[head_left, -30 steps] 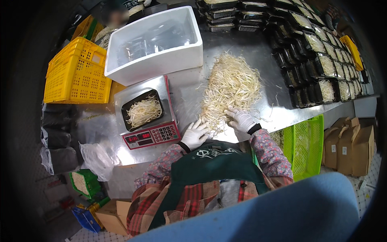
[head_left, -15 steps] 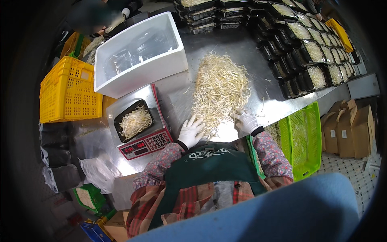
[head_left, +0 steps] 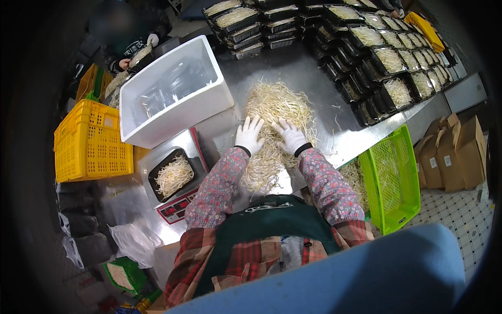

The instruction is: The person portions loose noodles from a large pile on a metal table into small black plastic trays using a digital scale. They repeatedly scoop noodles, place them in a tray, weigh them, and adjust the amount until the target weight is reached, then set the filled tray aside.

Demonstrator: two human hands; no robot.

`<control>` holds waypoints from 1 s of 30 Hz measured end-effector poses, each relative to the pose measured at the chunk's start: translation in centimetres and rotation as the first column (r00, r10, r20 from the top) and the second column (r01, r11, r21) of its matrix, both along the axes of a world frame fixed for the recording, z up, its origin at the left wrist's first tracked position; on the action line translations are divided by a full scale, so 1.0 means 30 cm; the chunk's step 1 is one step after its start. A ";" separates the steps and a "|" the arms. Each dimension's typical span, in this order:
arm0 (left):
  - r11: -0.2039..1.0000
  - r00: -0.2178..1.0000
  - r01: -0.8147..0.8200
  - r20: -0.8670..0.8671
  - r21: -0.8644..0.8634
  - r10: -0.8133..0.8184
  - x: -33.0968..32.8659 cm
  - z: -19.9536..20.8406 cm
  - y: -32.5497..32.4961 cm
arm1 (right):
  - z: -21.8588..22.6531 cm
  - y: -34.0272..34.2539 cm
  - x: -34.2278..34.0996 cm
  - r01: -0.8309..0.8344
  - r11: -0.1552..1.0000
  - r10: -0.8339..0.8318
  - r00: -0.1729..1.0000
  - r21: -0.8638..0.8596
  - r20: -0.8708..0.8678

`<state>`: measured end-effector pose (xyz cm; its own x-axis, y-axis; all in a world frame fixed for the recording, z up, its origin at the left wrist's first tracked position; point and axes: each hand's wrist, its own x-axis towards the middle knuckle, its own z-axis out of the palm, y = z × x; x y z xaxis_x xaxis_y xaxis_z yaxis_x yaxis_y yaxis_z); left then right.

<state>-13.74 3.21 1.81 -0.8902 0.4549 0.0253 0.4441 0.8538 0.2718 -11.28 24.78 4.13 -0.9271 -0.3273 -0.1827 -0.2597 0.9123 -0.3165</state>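
Observation:
A loose heap of bean sprouts [head_left: 282,102] lies on the steel table in front of me. My left hand [head_left: 250,135], in a white glove, rests on the heap's left side with its fingers spread. On the right side of the heap lies my right hand [head_left: 290,137], also gloved, its fingers stretched out over the sprouts. Neither hand grips anything. To the left, a black tray [head_left: 172,175] holding a portion of sprouts sits on the red digital scale [head_left: 194,133], whose keypad is partly hidden by my left sleeve.
A white foam box [head_left: 178,112] stands beyond the scale, next to a yellow crate [head_left: 94,146]. Stacked trays of sprouts [head_left: 389,60] fill the far right. A green crate [head_left: 392,178] stands by the right table edge, near brown paper bags [head_left: 452,154]. A co-worker [head_left: 128,39] holds a tray at the far left.
Both my hands have moved forward from the heap's near edge onto its middle. Sprouts now spread closer to me. The view has shifted, showing more of the co-worker.

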 end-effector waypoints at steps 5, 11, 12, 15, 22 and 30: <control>0.999 0.996 0.001 0.090 0.053 -0.006 0.151 -0.081 -0.108 | -0.076 0.209 0.079 0.174 0.933 -0.171 0.985 -0.314 0.038; 0.940 0.994 -0.107 0.043 0.323 0.099 0.221 -0.123 -0.165 | -0.052 0.321 0.100 0.302 0.925 -0.307 0.952 -0.231 0.015; 0.923 0.994 -0.109 0.022 0.368 0.108 0.226 -0.133 -0.169 | -0.055 0.300 0.105 0.210 0.950 -0.234 0.969 -0.232 -0.079; 0.884 0.983 -0.176 0.038 0.432 0.178 0.234 -0.145 -0.171 | -0.059 0.174 0.101 0.013 0.990 -0.052 0.960 -0.141 -0.275; 0.797 0.946 -0.316 0.101 0.515 0.309 0.267 -0.093 -0.183 | -0.115 0.154 0.031 0.082 0.979 -0.094 0.994 -0.185 -0.060; 0.770 0.927 -0.367 0.133 0.523 0.351 0.300 -0.115 -0.228 | 0.061 0.678 0.350 0.523 0.731 -0.460 0.852 -0.438 0.250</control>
